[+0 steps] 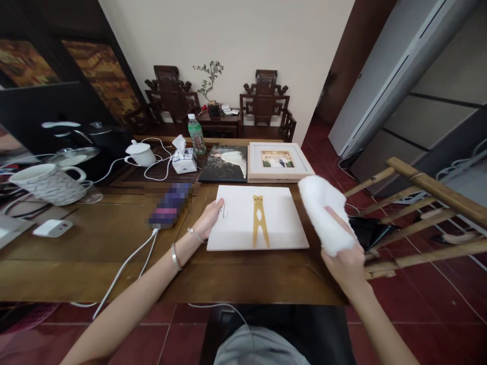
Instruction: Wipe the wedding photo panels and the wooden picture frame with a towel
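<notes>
- Wooden tabletop [95, 243]: carried every item listed below.
- White panel [243, 223], printed with a yellow cat: lay flat near the front edge, just before a framed picture [277, 161].
- Fluffy white cloth [323, 213]: was raised over the panel's right edge.
- Right hand [346, 261]: grip was closed around the cloth's lower end.
- Left hand [208, 219]: grip pinched the panel's left edge.

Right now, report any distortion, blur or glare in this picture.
Head view: wide-angle warp bows the bamboo chair near the frame edge; a pixelated patch hides one object beside the left hand, which grips the white book; light is soft and even, without glare; the white cloth in the right hand looks nearly washed out.
</notes>
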Tool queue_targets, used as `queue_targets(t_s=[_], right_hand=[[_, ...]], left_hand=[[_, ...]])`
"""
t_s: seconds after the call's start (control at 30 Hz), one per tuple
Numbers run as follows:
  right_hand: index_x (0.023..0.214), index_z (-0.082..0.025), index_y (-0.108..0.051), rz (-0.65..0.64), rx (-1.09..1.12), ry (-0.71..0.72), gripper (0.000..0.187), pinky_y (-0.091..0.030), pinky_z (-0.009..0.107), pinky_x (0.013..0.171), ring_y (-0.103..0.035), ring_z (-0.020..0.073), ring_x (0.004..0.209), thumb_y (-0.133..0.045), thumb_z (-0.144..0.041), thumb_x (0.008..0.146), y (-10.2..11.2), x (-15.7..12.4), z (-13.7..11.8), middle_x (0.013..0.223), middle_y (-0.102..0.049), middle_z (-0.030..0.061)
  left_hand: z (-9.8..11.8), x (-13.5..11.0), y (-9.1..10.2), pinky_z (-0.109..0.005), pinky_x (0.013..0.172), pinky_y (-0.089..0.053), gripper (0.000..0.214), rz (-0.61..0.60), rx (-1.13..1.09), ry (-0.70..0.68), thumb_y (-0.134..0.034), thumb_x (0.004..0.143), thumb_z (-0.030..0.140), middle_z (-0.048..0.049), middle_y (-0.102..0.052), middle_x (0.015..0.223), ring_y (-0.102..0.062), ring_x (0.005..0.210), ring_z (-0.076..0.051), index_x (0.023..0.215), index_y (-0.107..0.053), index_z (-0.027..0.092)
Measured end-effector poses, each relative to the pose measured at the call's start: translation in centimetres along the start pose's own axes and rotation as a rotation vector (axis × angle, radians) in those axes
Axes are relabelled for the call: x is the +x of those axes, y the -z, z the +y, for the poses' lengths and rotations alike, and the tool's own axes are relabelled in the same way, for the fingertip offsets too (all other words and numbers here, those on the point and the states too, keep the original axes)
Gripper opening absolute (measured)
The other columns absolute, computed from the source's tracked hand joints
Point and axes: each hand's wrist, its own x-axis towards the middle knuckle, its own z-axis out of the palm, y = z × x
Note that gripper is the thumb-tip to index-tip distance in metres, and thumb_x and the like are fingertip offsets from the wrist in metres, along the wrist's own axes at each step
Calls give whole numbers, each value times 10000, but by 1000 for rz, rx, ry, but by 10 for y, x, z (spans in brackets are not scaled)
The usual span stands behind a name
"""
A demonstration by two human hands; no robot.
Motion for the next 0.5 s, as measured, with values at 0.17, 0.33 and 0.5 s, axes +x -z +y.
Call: queue_targets(t_s=[0.17, 0.33, 0.5], right_hand=[[567, -242, -513, -272, -76, 449, 271, -357, 580, 1093, -391, 232, 1354, -521, -96, 796, -18, 4, -1, 1384, -539, -8], [644, -221, -560, -427, -178, 570, 294, -346, 610, 1075, -327, 245, 1385, -449, -15, 823, -32, 5, 4, 1425, -486, 58], [699, -213, -598, -456, -197, 590, 328, -362, 610, 1063, -319, 259, 1387, -408, 49, 749, -35, 8, 5, 1417, -492, 107]], left_hand=[[-1, 6, -1, -272, 582, -571, 211, -9, 16, 2, -493, 961, 237, -50, -729, 718, -687, 547, -171, 1051, -626, 101], [-1, 10, -4, -256, 542, -552, 202, 26, 52, -9, -474, 965, 214, -45, -716, 665, -677, 528, -167, 981, -636, 95], [4, 4, -1, -254, 568, -540, 164, -45, 245, -67, -736, 770, 205, -87, -745, 798, -691, 635, -182, 881, -661, 110]])
